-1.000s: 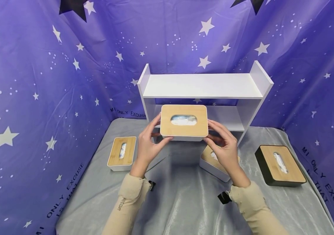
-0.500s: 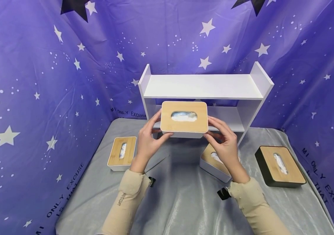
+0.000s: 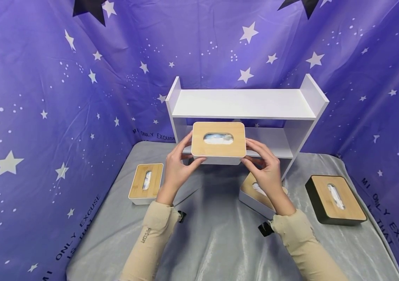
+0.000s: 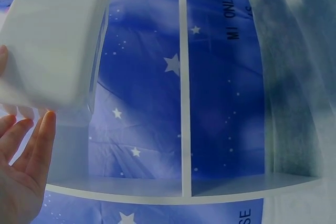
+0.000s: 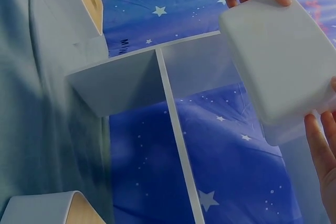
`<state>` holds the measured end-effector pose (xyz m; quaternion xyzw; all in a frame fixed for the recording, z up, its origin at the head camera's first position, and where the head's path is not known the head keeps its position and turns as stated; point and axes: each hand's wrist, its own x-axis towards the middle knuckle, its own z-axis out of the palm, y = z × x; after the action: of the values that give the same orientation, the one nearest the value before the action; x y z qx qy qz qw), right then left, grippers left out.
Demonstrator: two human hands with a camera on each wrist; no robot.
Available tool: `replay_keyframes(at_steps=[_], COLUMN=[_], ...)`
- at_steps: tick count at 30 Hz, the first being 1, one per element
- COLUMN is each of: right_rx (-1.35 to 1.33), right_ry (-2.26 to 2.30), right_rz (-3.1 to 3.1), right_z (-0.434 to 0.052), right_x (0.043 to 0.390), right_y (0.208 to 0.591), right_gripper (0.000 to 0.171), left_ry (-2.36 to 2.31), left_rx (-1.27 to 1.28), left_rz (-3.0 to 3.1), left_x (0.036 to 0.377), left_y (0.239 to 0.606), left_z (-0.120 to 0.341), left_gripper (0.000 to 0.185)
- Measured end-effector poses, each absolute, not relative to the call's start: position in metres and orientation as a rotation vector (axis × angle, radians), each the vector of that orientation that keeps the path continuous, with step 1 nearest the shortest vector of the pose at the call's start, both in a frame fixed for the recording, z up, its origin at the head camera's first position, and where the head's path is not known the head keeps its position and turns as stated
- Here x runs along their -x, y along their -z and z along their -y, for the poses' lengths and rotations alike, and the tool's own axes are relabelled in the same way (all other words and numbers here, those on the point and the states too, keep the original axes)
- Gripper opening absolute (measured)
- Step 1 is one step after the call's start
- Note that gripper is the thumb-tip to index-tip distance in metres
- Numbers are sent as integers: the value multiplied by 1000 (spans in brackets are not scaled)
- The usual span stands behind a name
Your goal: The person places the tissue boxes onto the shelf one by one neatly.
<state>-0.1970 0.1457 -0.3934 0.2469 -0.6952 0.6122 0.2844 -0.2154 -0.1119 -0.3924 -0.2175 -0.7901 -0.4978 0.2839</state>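
Between both hands a white tissue box [image 3: 218,148] with a wooden lid is held up in front of the shelf, its oval slot facing up. My left hand [image 3: 178,168] grips its left end, thumb at the near lower edge. At the opposite end my right hand [image 3: 264,166] holds it the same way. In the left wrist view the box's plain white underside [image 4: 50,40] shows above the left fingers. The right wrist view also shows that white underside [image 5: 281,56], with a hand at each end.
A white two-level shelf [image 3: 243,103] stands behind the held box. A white tissue box [image 3: 146,181] lies at left on the grey cloth [image 3: 217,234]. Another white tissue box [image 3: 255,201] sits partly hidden under the right forearm, and a black-sided tissue box [image 3: 336,201] lies at right.
The held tissue box rose slightly over the first half second, then shifted a little to the left. Both hands keep their grip on it. The other boxes stay in place.
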Motion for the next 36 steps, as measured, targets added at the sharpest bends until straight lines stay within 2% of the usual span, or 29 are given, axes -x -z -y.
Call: replay_keyframes(at_steps=[5,14,21,36], right_rx=[-660,-657,-628,-529], right_ry=[-1649,-1665,-1668,-1753], right_rz=[1874,1879,1921,1956], right_z=[-142,-145,-139,-141], right_x=[195,214,210,237], right_y=[388,411,402,435], right_gripper=[51,54,49,48], left_ry=[1343,1398,1424,1453], left_rx=[570,532,498,407], left_rz=[2131,2166,2201,2282], left_x=[219,227,234,249], left_y=[397,406,414,432], left_z=[113,113,113,110], left_gripper=[81,80,78,76])
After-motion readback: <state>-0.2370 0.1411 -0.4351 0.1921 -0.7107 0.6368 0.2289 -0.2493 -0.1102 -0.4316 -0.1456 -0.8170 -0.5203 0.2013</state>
